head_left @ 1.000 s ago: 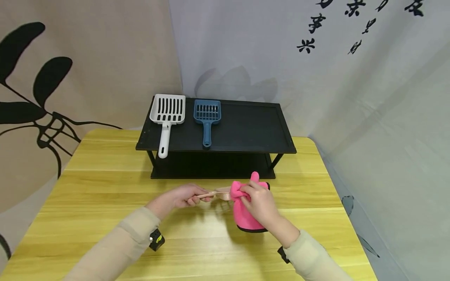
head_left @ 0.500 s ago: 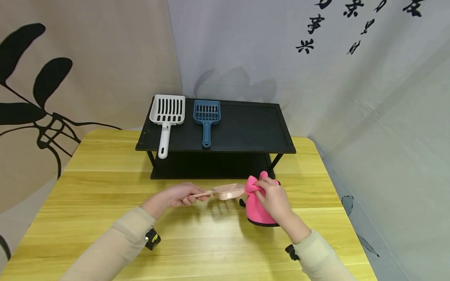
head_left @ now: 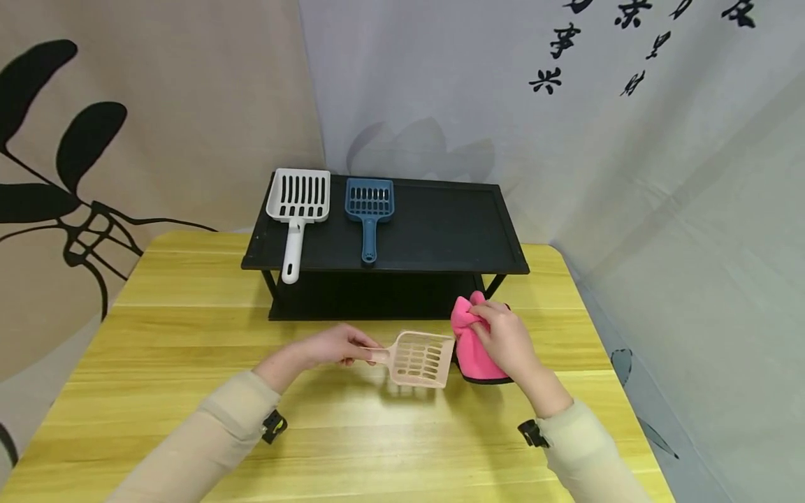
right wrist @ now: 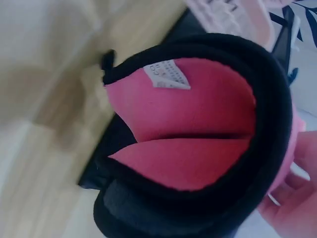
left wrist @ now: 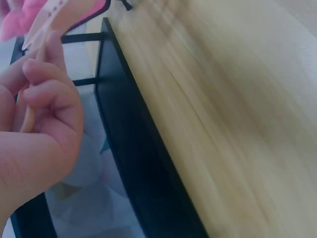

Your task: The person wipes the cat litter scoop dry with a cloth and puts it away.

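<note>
In the head view my left hand pinches the handle of a peach-coloured litter scoop, its slotted head turned upward and pointing right. The left wrist view shows the fingers curled round the thin handle, with the scoop partly cut off at the top. My right hand grips a pink fabric pouch-like item by its bunched, bow-like top. The right wrist view looks into the item's black-trimmed opening, where a white label is sewn. The scoop's tip lies close beside the item; touching or apart, I cannot tell.
A black two-tier rack stands at the back of the wooden table. On its top lie a white litter scoop and a blue litter scoop, handles toward me. A patterned cloth backdrop hangs behind.
My right hand has moved right and slightly away with the pink item. The peach scoop's head, partly hidden behind it before, has come into full view and turned face up.
</note>
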Available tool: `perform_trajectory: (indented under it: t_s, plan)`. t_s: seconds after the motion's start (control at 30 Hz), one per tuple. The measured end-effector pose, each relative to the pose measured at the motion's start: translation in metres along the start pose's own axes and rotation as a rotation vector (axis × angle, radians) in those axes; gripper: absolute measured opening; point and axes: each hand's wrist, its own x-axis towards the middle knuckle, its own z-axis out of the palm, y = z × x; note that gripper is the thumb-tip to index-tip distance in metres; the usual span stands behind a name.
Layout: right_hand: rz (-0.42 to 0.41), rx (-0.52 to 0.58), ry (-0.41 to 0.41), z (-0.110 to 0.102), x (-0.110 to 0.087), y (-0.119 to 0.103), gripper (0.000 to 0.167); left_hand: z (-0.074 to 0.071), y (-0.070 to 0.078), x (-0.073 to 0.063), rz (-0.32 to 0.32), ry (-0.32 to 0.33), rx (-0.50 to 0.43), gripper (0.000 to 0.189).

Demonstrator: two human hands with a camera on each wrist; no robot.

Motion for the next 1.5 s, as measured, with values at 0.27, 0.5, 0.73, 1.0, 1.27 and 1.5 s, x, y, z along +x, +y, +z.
perform_trajectory:
  t_s: [0.27, 0.5, 0.73, 1.0, 1.27, 1.5]
  plan:
    - [-0.227, -0.058, -0.199, 0.001, 0.018, -0.023, 0.017, 0.007, 0.011, 0.004, 0.133, -0.009, 0.197, 0.021]
    - [-0.352, -0.073, -0.336, 0.009, 0.017, -0.027, 0.014, 0.008, 0.014, 0.004, 0.179, -0.003, 0.244, 0.020]
    - [-0.299, 0.045, -0.446, -0.003, 0.020, -0.011, 0.011, 0.001, 0.009, 0.000, 0.195, 0.010, 0.224, 0.022]
    - [-0.086, 0.314, -0.481, -0.024, 0.030, 0.015, 0.011, -0.004, 0.016, -0.004, 0.260, -0.102, 0.223, 0.021]
    - [-0.036, 0.678, -0.593, -0.017, 0.038, 0.002, 0.017, 0.005, 0.038, 0.002, 0.357, -0.184, 0.225, 0.020]
    - [-0.055, 0.859, -0.679, -0.013, 0.037, 0.000, 0.022, 0.005, 0.043, 0.004, 0.370, -0.172, 0.198, 0.020]
